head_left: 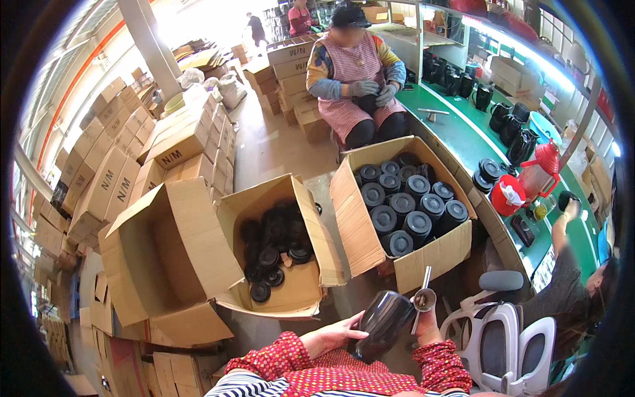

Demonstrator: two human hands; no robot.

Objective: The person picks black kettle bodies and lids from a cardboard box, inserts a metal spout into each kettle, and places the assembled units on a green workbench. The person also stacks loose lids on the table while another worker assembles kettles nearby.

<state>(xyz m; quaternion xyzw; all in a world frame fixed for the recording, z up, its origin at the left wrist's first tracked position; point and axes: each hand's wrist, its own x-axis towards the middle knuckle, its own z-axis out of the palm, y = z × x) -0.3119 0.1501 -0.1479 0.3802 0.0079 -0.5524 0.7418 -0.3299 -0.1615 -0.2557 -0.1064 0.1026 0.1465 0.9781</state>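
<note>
My left hand (336, 333) is closed on the side of a dark, glossy jar-like container (385, 323), which tilts in front of my body. Just right of it, my right hand (428, 325) grips a metal tool (424, 301) with a round, cup-like end and a thin rod across it. The tool's end is close to the container's upper right; whether they touch I cannot tell. Ahead stands an open carton (433, 261) packed with dark lidded containers (400, 203). Left of that, another open carton (301, 294) holds loose black round lids (268, 257).
An open carton (142, 248) stands at left, before stacked cartons (175, 142). A seated co-worker (357, 73) in gloves handles a dark item beyond. On the right, a green conveyor (463, 122) carries dark jugs (483, 97) and a red pitcher (541, 169). White chairs (499, 337) stand close at right.
</note>
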